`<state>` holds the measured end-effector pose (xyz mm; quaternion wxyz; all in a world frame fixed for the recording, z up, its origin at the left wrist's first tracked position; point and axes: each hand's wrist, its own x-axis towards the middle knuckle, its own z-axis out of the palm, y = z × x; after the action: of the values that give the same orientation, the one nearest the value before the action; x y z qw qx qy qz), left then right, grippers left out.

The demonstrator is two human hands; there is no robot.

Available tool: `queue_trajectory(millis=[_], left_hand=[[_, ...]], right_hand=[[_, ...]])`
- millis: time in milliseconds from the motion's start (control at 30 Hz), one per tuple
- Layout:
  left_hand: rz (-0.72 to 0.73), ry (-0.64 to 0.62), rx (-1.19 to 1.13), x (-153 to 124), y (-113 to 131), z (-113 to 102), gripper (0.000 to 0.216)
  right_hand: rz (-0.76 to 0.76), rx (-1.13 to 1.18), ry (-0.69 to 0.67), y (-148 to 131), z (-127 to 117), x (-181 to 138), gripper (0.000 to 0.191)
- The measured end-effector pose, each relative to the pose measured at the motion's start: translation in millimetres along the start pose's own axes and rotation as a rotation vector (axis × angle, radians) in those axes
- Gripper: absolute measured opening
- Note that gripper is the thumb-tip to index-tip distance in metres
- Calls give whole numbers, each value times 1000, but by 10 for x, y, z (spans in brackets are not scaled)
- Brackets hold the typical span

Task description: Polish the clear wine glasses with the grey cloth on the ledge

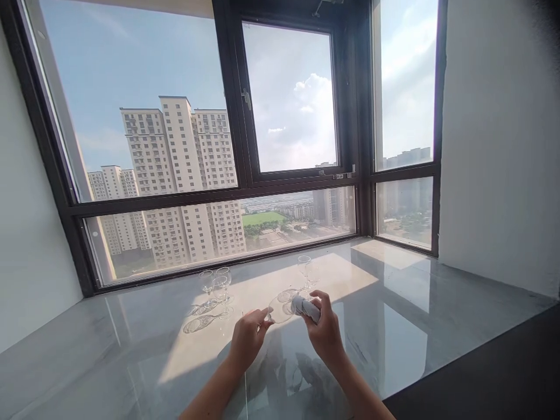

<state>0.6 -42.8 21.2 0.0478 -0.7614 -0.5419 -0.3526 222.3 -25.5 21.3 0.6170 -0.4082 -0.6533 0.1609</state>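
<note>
My left hand (251, 335) is closed around the stem of a clear wine glass (280, 309), which lies tilted on its side in the air with its bowl toward the right. In my right hand (324, 328) is a rolled light grey cloth (305, 308). Its near end is in my fingers and its far end is at the mouth of the glass; I cannot tell how far inside it reaches. Several more stemmed glasses stand upright behind: a group (220, 286) at the left and a pair (308, 269) near the middle.
The glossy grey marble sill (350, 373) carries sunlit patches, glass shadows and reflections. Dark window frames (301, 179) border the sill's back, and a white wall (494, 151) rises at the right. The sill's front edge (464, 357) runs along the lower right.
</note>
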Motion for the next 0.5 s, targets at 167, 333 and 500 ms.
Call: queue_trajectory(millis=[167,333,500], left_hand=[[-80,-18,111,-1,-88,6,28],[89,8,273,22,-149,-49,25],[151,0,351,40,-103,-117,24]], right_hand=[[-41,53,-70,-31,47,-26,36],[-29,52,-154,44,62,-24,37],[26,97,-151,64,34,4,37]])
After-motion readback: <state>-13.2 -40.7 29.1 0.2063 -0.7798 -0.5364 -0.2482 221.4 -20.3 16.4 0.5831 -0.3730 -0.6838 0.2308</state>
